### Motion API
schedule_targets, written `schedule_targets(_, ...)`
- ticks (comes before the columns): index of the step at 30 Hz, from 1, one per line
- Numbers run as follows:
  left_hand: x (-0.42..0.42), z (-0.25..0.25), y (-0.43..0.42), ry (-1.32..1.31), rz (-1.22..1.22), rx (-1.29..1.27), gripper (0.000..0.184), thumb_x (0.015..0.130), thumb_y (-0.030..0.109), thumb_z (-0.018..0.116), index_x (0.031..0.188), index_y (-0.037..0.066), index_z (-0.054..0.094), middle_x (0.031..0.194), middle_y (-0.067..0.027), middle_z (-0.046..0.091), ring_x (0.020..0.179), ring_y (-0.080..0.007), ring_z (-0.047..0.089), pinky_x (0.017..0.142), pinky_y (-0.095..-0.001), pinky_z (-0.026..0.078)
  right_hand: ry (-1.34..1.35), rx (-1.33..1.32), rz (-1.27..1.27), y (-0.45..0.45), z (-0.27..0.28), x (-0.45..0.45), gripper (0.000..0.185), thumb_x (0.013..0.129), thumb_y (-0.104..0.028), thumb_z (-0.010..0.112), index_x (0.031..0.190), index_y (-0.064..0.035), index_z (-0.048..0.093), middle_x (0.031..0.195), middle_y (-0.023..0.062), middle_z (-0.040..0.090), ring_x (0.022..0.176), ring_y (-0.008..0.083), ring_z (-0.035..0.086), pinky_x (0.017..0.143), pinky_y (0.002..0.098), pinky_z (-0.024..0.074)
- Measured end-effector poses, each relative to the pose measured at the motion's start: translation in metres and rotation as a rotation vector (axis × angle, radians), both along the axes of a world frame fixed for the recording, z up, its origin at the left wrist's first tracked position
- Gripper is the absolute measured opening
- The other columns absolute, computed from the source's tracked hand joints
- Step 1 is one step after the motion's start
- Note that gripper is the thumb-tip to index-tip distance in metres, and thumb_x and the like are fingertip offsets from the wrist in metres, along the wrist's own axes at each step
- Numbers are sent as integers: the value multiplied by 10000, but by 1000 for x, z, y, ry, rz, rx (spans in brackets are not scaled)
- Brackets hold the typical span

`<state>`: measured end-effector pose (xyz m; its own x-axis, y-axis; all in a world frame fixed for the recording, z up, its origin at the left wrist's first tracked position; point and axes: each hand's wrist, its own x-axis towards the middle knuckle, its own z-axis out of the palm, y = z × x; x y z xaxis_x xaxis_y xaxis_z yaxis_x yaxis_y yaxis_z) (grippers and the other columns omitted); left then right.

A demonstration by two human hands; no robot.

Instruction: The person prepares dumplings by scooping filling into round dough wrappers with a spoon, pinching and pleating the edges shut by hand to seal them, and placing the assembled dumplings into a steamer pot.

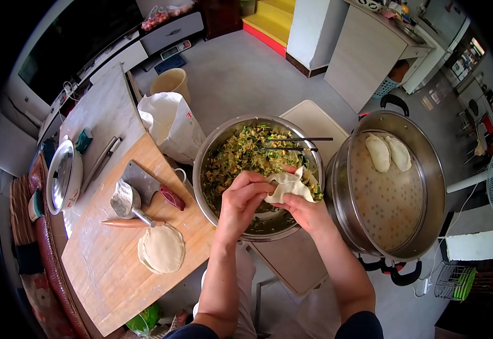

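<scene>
Above a large steel bowl [201, 198] of chopped green and yellow filling [235, 150], my two hands hold one dough wrapper [287, 185] with filling showing at its right edge. My left hand [242, 200] pinches the wrapper's left end between closed fingers. My right hand [305, 210] supports it from below and behind, fingers curled round it. Two dark chopsticks [300, 139] rest across the bowl's right rim. To the right, a steamer pot [390, 209] holds two folded dumplings [378, 152] at its back. Flat round wrappers [161, 250] lie on the wooden board to the left.
The wooden board [105, 282] also bears a cleaver [142, 179], a rolling pin [125, 224] and a metal scoop [125, 199]. Behind it stand a white flour sack [173, 127] and a beige bucket [171, 83]. A lidded pot [65, 176] is at the far left.
</scene>
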<state>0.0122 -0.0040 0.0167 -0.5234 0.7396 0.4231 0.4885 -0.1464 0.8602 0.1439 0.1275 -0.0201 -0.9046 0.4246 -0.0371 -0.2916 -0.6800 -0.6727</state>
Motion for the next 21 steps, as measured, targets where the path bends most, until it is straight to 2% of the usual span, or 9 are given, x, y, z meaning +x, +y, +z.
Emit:
schedule_targets(2,-1,-5,1,18,-27,1,210,775,-100,670,940,27,702,949,-80,605,916,-236,623,768,-315,509,-6,22,-2,-1,0,-1,606,876,17,675,1412,-62,402,1317,142,549,1169,266,593,934,442,558)
schedule_targets(5,0,-4,1,-37,-21,10,196,776,-77,693,949,16,685,945,-68,614,932,-199,619,759,-304,508,-16,24,10,0,-1,0,595,870,20,682,1395,-53,411,1323,145,550,1168,267,594,926,438,560)
schedule_targets(8,9,-1,2,-524,80,13,265,771,-53,723,1024,17,690,967,-48,595,927,-147,597,752,-276,502,-10,27,11,-1,2,-1,584,866,17,691,1381,-49,425,1305,140,562,1164,267,597,919,436,564)
schedule_targets(11,4,-1,0,-338,79,16,310,794,2,759,1094,-20,683,1019,-31,538,923,-123,550,772,-241,478,1,24,3,-1,-2,0,578,860,8,705,1370,-46,439,1282,133,575,1162,265,600,911,434,570)
schedule_targets(14,-1,-7,-1,-296,18,34,382,760,-30,754,1135,21,696,1009,-40,532,902,-133,572,764,-240,491,27,20,18,0,-2,0,572,860,-1,712,1366,-45,449,1265,126,583,1152,258,607,906,430,577)
schedule_targets(21,1,-11,1,-321,17,87,248,765,-25,753,1010,-2,728,998,-55,572,913,-164,589,787,-267,494,42,-2,48,0,-1,0,572,864,-2,709,1370,-40,448,1257,122,588,1135,250,617,906,431,581)
